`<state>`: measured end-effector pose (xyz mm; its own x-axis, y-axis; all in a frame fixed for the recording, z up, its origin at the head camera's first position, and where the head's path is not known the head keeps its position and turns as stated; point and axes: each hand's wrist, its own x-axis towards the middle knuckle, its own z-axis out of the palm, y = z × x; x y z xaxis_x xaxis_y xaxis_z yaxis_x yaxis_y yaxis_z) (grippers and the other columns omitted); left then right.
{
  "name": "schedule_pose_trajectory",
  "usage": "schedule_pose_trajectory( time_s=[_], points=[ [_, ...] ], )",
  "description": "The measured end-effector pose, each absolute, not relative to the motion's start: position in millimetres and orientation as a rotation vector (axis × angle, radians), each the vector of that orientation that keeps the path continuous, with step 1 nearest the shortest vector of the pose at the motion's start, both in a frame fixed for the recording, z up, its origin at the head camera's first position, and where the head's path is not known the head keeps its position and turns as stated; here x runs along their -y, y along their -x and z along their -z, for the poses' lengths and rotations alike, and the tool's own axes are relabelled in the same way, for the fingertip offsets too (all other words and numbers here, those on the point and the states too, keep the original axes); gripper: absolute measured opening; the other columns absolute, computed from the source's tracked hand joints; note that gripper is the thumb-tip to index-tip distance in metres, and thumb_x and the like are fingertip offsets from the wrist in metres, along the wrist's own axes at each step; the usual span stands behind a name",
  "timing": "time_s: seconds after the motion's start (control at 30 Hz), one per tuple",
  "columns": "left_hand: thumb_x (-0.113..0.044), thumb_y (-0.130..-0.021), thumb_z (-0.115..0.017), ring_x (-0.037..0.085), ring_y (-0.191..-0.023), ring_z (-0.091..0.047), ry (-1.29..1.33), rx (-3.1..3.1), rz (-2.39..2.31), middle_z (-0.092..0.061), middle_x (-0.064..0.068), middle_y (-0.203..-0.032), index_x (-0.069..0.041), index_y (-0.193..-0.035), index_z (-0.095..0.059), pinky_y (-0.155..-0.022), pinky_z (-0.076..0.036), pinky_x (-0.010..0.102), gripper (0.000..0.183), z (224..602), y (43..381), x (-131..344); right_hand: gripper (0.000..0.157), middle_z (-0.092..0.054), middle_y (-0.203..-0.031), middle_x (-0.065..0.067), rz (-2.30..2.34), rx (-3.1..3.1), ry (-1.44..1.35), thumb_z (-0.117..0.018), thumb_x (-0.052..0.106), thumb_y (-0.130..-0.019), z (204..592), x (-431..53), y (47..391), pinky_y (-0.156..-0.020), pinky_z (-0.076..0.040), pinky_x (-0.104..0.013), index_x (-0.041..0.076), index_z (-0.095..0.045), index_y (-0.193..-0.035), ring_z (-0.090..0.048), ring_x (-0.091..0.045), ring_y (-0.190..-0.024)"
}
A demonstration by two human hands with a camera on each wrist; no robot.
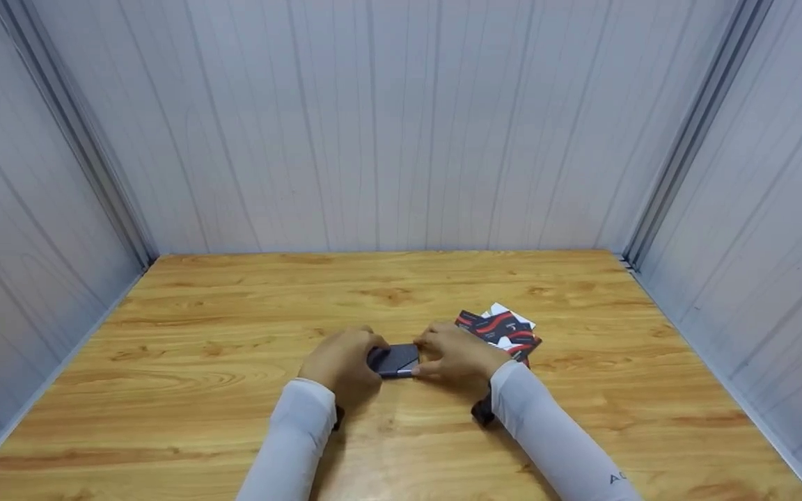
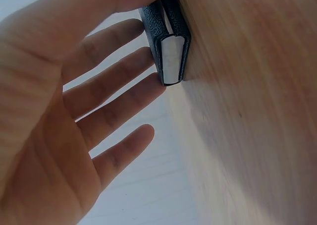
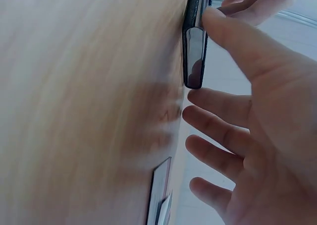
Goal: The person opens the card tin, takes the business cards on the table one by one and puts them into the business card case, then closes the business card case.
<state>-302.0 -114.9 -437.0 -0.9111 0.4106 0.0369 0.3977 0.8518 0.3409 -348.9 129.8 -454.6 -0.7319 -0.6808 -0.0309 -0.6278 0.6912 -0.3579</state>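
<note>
A small dark grey card case (image 1: 397, 357) with a textured cover and a slanted flap line lies flat on the wooden table, between both hands. My left hand (image 1: 342, 360) holds its left end, thumb on the near side and fingertips along the far side. At the right end, my right hand (image 1: 462, 353) pinches it between the thumb near its front edge and a fingertip at the far corner. The left wrist view shows the pale end of the case (image 2: 172, 61); in the right wrist view its other end (image 3: 194, 56) looks shiny and silvery.
Just beyond the right hand lies a loose, overlapping pile of black, red and white cards (image 1: 502, 327), partly hidden by that hand. White panelled walls (image 1: 401, 125) enclose the wooden table (image 1: 220, 417) at the back and both sides.
</note>
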Motion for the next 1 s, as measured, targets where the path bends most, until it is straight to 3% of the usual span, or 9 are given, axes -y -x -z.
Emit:
schedule_pose_trajectory(
  time_s=[0.27, 0.6, 1.0],
  points=[
    [-0.017, -0.072, -0.086, 0.014, -0.09, -0.061, -0.726, -2.97, -0.553, -0.069, 0.0, -0.106, -0.017, -0.118, -0.076, -0.081, -0.052, 0.035, 0.047, 438, 311, 117, 0.065, -0.056, -0.132, -0.006, 0.54, -2.687, 0.984, -0.07, 0.049, -0.092, 454, -129, 351, -0.108, -0.04, -0.039, 0.008, -0.058, -0.14, -0.051, -0.021, -0.124],
    [-0.012, -0.072, -0.083, 0.012, -0.085, -0.061, -0.836, -2.926, -0.587, -0.072, -0.001, -0.102, -0.014, -0.109, -0.079, -0.076, -0.052, 0.033, 0.038, 438, 316, 119, 0.062, -0.055, -0.131, -0.005, 0.546, -2.664, 0.979, -0.07, 0.048, -0.093, 450, -128, 352, -0.107, -0.04, -0.038, 0.008, -0.059, -0.138, -0.051, -0.021, -0.125],
    [-0.012, -0.073, -0.085, 0.014, -0.093, -0.065, -0.841, -2.881, -0.62, -0.074, 0.001, -0.106, -0.011, -0.109, -0.079, -0.083, -0.054, 0.036, 0.037, 437, 322, 119, 0.062, -0.054, -0.134, -0.006, 0.588, -2.64, 0.951, -0.07, 0.048, -0.093, 451, -130, 352, -0.109, -0.039, -0.04, 0.008, -0.058, -0.138, -0.049, -0.023, -0.127]
  ],
)
